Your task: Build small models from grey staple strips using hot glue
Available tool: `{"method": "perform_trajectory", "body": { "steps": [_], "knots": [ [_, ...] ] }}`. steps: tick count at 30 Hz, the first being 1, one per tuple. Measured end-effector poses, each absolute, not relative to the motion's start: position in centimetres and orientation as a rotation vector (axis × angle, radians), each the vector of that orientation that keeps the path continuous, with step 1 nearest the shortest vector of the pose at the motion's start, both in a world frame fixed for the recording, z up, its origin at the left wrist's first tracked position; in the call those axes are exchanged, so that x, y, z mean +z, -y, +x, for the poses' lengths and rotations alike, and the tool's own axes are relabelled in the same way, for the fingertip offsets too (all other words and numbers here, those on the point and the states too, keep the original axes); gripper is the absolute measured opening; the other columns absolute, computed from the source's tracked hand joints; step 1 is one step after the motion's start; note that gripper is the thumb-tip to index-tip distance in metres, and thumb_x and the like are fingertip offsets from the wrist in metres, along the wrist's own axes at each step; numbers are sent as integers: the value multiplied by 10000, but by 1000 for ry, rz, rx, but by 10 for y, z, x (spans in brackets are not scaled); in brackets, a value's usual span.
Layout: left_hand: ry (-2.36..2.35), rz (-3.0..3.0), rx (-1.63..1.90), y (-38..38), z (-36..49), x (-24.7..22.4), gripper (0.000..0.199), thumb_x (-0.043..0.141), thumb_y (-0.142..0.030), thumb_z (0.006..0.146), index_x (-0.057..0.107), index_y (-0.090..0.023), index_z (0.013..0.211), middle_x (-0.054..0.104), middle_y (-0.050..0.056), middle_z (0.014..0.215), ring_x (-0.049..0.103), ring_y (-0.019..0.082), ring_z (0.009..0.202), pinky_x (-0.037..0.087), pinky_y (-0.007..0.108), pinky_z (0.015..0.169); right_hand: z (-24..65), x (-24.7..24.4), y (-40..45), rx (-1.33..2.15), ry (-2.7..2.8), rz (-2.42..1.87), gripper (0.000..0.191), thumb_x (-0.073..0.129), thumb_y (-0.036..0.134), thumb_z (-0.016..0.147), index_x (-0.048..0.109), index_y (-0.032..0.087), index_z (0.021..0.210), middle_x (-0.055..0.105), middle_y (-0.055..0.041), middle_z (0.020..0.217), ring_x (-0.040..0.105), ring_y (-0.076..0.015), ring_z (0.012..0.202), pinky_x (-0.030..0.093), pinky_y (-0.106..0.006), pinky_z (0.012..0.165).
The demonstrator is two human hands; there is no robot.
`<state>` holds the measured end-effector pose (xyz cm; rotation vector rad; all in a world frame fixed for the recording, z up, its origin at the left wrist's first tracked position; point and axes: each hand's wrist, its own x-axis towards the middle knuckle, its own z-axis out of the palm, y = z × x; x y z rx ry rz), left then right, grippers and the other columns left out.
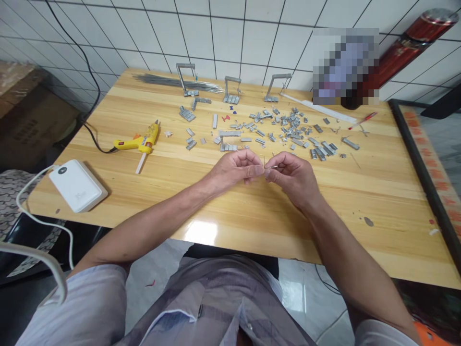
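My left hand [245,166] and my right hand [290,172] meet above the middle of the table, each closed in a pinch. Between their fingertips runs a short thin wire [272,167], with one end sticking upward. Just behind my left hand stands a small grey frame of staple strips [229,140]. Several loose staple pieces [295,125] lie scattered beyond my right hand. Three more upright frames, including one with a hook-like hanging part [185,79], stand near the wall.
A yellow glue gun [140,140] and a white power bank [77,186] with a cable are on the left. A bundle of thin metal wires [162,82] lies at the back. A red pen [362,121] and a red flask [403,53] are at the right, near a dark-framed board [419,173].
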<state>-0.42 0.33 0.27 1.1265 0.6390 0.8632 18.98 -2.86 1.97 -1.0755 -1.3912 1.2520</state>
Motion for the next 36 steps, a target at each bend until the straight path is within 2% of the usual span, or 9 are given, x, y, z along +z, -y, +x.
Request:
{"method": "perform_trajectory", "body": {
  "steps": [6, 11, 17, 27, 36],
  "knots": [
    [-742, 1149, 982, 2, -2, -1, 450, 927, -543, 731, 714, -161, 834, 676, -16, 735, 529, 63, 568, 427, 219, 559, 184, 22, 31, 1228, 1378, -1075, 269, 922, 399, 739, 719, 238, 813, 667, 30, 675, 583, -119, 605, 512, -281, 595],
    [-753, 964, 1004, 4, 1, 5, 479, 940, -534, 706, 654, -160, 793, 591, -41, 681, 481, 55, 549, 393, 213, 527, 183, 23, 32, 1306, 1340, -1081, 247, 858, 400, 813, 730, 231, 941, 703, 27, 715, 622, -121, 625, 537, -282, 627],
    [-745, 880, 972, 5, 2, 7, 467, 941, -494, 713, 619, -161, 781, 558, -46, 656, 469, 57, 547, 373, 204, 517, 181, 21, 33, 1287, 1306, -1101, 243, 857, 366, 799, 707, 237, 939, 682, 46, 688, 602, -111, 593, 529, -275, 609],
    [-762, 947, 989, 7, 5, 1, 459, 927, -538, 723, 666, -169, 803, 561, -45, 639, 461, 65, 552, 361, 227, 521, 177, 16, 34, 1222, 1291, -1121, 203, 842, 359, 812, 693, 246, 891, 627, 58, 670, 564, -104, 581, 495, -270, 582],
    [-689, 845, 949, 4, 3, 1, 496, 1010, -475, 607, 667, -156, 771, 624, -45, 674, 503, 46, 535, 380, 203, 519, 180, 14, 31, 1291, 1283, -1073, 228, 875, 332, 766, 706, 240, 889, 652, 56, 685, 555, -93, 571, 483, -255, 566]
  ]
}}
